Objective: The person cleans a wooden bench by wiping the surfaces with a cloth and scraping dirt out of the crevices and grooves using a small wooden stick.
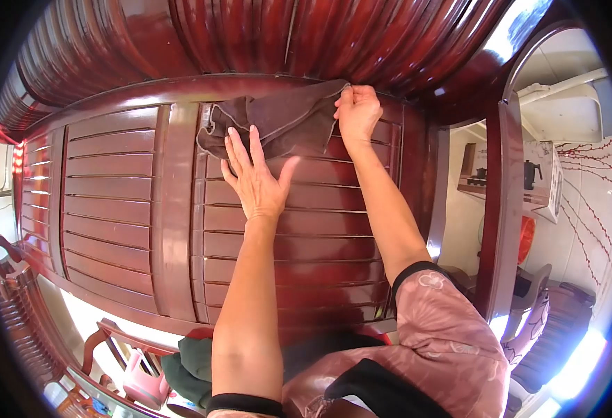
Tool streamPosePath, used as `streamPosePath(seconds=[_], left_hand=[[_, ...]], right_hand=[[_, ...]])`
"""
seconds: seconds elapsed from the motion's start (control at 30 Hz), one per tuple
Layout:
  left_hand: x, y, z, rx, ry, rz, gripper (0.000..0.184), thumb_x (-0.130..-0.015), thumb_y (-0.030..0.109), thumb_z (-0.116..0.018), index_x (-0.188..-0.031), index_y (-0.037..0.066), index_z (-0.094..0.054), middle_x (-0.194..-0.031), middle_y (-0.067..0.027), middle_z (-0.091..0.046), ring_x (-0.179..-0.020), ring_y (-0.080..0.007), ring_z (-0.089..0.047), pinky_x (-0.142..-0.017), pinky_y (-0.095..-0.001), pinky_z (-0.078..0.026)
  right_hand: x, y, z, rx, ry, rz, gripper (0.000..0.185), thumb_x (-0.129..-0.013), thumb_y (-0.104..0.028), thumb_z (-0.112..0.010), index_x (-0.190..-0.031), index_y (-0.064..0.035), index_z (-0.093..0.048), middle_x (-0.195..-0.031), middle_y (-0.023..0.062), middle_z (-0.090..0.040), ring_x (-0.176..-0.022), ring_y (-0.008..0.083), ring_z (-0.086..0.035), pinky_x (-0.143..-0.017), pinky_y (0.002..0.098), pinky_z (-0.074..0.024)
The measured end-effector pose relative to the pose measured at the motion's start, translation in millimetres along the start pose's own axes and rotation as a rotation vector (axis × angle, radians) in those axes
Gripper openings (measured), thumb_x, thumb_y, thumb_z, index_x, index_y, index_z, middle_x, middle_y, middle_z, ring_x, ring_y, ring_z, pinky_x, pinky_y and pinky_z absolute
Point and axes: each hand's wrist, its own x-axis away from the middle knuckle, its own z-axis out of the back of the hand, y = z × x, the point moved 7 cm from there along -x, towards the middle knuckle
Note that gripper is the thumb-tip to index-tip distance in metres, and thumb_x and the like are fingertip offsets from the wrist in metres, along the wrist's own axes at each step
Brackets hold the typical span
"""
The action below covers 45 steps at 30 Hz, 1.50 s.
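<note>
Pinching the dark cloth [292,115], the right hand [359,115] curls; the left hand [257,181] splays wide, perhaps touching it.

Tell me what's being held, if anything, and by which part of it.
The right grip holds the dark cloth by its far right corner; the left grip is open.

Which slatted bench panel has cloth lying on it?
The rightmost panel, with brown cloth across its far end; the middle panel and leftmost panel have none.
</note>
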Motion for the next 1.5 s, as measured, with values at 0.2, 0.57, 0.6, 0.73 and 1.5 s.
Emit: streamPosePath(seconds=[0.2,0.57,0.6,0.73,1.5], left_hand=[[0,0,0,0.006,-0.007,0.009,0.092,-0.086,0.063,-0.062,-0.156,0.014,-0.027,-0.164,-0.0196,-0.016,-0.151,-0.035,-0.018,-0.116,-0.059,-0.016],[1,-1,-2,0.0,-0.012,0.004,0.095,-0.085,0.063,-0.064,-0.158,0.015,-0.024,-0.165,-0.0192,-0.012,-0.151,-0.0358,-0.015,-0.116,-0.0597,-0.016],[1,-1,-3,0.003,-0.015,0.007,0.097,-0.085,0.063,-0.064,-0.158,0.015,-0.023,-0.165,-0.019,-0.011,-0.152,-0.0363,-0.015,-0.116,-0.0603,-0.017],[2,-2,-1,0.022,0.029,0.006,0.094,-0.085,0.062,-0.065,-0.157,0.014,-0.027,-0.164,-0.0203,-0.013,-0.151,-0.0369,-0.016,-0.117,-0.0576,-0.016],[1,0,-2,-0.017,0.002,-0.001,0.094,-0.086,0.064,-0.063,-0.156,0.013,-0.027,-0.164,-0.0207,-0.014,-0.151,-0.0365,-0.016,-0.117,-0.0583,-0.016]], right_hand=[[-1,6,3,0.008,0.023,0.06,0.014,-0.094,-0.008,-0.063,-0.087,0.0026,-0.059,-0.063,0.0097,-0.066,-0.049,0.0142,-0.061,-0.048,0.0303,-0.0487],[-3,31,42,0.133,0.07,0.144,0.01,-0.093,-0.008,-0.065,-0.088,0.0004,-0.061,-0.065,0.0123,-0.068,-0.059,0.0183,-0.068,-0.058,0.0317,-0.0513],[-7,31,40,0.125,0.066,0.163,0.011,-0.094,-0.008,-0.064,-0.089,0.0008,-0.061,-0.064,0.0092,-0.067,-0.055,0.0149,-0.064,-0.054,0.03,-0.0488],[-20,35,30,0.158,0.056,0.221,0.013,-0.094,-0.01,-0.064,-0.089,0.0013,-0.061,-0.062,0.0046,-0.066,-0.046,0.0089,-0.056,-0.044,0.0269,-0.0437],[-11,33,46,0.192,0.03,0.273,0.013,-0.096,-0.01,-0.062,-0.091,0.0018,-0.062,-0.063,0.0022,-0.065,-0.053,0.0078,-0.057,-0.052,0.0259,-0.0467]])
